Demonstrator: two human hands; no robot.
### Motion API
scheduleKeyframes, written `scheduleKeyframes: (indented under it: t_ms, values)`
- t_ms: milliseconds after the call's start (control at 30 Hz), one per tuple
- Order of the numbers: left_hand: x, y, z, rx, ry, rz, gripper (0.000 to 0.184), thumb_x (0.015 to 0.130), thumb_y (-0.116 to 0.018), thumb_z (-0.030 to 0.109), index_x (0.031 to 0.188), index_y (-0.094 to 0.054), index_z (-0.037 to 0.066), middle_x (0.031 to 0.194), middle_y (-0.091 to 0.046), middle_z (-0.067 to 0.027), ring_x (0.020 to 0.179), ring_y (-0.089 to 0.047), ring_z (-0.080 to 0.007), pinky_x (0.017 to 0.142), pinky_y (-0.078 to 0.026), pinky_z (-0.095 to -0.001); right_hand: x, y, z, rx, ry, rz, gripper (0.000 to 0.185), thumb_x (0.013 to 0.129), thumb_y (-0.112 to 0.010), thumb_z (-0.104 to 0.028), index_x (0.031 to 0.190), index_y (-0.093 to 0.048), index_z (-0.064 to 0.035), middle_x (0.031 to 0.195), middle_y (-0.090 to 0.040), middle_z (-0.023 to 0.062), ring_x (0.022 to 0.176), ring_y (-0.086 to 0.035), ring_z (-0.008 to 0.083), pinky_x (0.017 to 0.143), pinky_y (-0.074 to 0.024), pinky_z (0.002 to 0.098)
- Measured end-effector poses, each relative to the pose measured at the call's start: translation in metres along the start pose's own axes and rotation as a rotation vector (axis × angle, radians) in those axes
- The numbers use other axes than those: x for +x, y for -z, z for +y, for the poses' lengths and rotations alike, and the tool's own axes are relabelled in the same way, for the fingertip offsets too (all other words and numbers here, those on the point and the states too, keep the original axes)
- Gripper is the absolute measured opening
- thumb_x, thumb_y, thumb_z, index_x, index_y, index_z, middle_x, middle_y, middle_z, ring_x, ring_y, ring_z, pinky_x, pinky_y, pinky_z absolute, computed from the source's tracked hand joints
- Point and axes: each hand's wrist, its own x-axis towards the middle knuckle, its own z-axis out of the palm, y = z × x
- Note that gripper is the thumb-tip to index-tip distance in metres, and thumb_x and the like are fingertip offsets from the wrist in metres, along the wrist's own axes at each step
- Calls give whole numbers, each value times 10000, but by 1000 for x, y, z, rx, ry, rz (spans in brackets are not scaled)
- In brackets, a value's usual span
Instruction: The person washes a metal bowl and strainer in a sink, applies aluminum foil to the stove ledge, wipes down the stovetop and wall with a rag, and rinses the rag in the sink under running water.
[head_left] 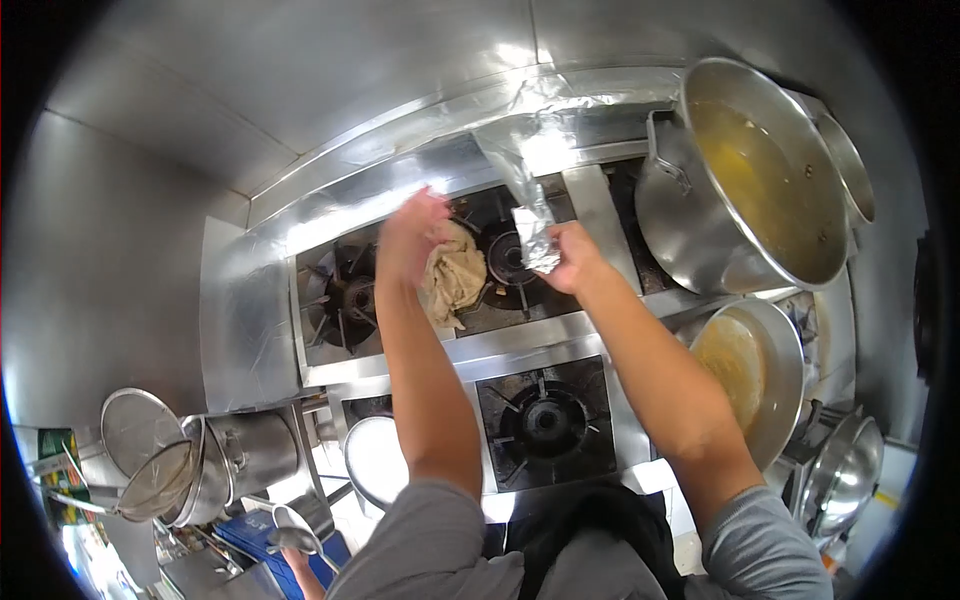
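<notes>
The right hand is grasping the foil, which is stretching above a rear burner towards the back ledge. The left hand is appearing blurred beside the cloth; I cannot tell whether it is gripping or free. The cloth is lying between two rear burners. A pot is standing at right.

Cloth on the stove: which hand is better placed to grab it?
Probably the left hand: it is right beside the cloth, though blur hides whether they touch. The right hand grips foil and would likely need to let go first.
</notes>
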Motion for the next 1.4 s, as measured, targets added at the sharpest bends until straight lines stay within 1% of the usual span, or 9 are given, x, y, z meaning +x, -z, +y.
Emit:
scheduleKeyframes:
  t_ms: [100,267,433,567,767,1000,1100,1233,1400]
  values:
    - [90,87,-8,-328,-15,617,373,912,-631,227,1260,-545,124,1118,-591,-44,1108,-553,-215,882,-458,-441,-4,4,-11,-160,16,-16,259,832,-484,-70,1059,-588,-5,941,-665,124,826,-672,245,766,-558,425]
    - [152,182,7,-315,37,911,553,922,-613,263,1388,-374,86,1240,-492,-109,1138,-530,-256,943,-454,-523,2,15,-15,-289,31,93,277,870,-470,-53,1120,-556,31,1026,-646,165,871,-679,287,775,-577,457]
    - [166,195,10,-619,78,754,726,841,-742,406,1321,-361,17,1214,-446,-153,1044,-534,-265,900,-488,-494,6,13,-3,-322,-41,63,237,889,-483,-59,1094,-551,39,988,-644,163,856,-690,294,777,-585,456]
    - [190,195,6,-808,298,748,392,865,-720,414,966,-471,129,760,-405,-9,683,-429,-157,682,-443,-389,27,26,12,-312,-50,130,124,834,-578,-76,942,-593,-17,818,-612,100,640,-624,235,609,-566,419]
    - [188,195,1,-547,126,834,374,866,-707,342,739,-414,147,646,-354,44,597,-397,-124,600,-378,-339,27,22,21,-378,-66,121,56,767,-606,-70,818,-622,-86,777,-596,55,674,-593,189,648,-495,377]
    - [152,126,33,-544,-280,985,164,807,-654,124,807,-490,122,693,-451,2,593,-445,-141,587,-403,-352,5,7,23,-464,-87,130,139,854,-576,-110,982,-624,-87,1010,-637,49,896,-612,196,811,-464,379]
    - [154,100,39,-350,-588,946,173,784,-633,52,913,-517,52,812,-515,-45,760,-525,-150,667,-454,-327,0,4,26,-491,-87,137,161,878,-560,-121,1025,-621,-104,991,-637,33,887,-599,187,797,-466,377]
    - [143,58,47,-234,-679,888,263,809,-588,-5,1043,-486,60,966,-511,-74,811,-518,-151,694,-444,-306,1,7,30,-524,-86,127,174,892,-563,-146,1049,-629,-119,988,-643,10,855,-592,175,761,-471,355]
    - [129,45,26,16,-614,651,164,875,-524,23,1038,-540,38,897,-516,-65,801,-513,-134,707,-445,-283,17,6,36,-722,-90,96,188,876,-609,-188,1052,-633,-127,1013,-632,3,862,-577,165,756,-469,338]
